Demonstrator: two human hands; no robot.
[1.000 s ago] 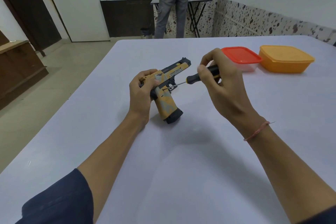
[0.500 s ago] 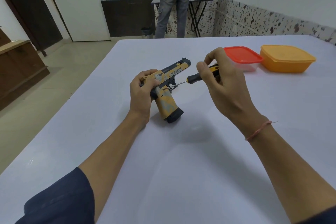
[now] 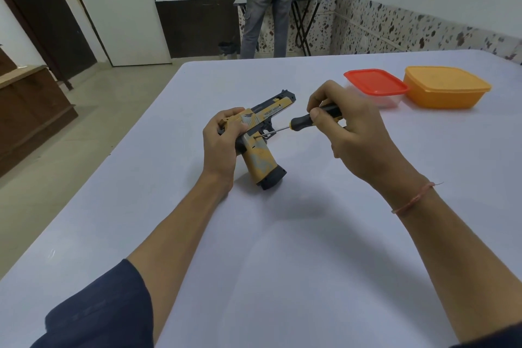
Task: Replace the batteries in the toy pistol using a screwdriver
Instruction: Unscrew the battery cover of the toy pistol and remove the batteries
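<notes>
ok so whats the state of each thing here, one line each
toy pistol: propped butt-down on the table, gripped at its rear by left hand
screwdriver: held in right hand, tip at the grip's side
red-lidded container: lid on
orange container: lid on
door: closed

near table clear; tubs far-right

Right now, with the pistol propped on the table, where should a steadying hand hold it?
Hold the rear of the slide, coming from the left, as the left hand does. The toy pistol stands on its magazine base, and the screwdriver in the right hand works the right face of the handle.
</notes>
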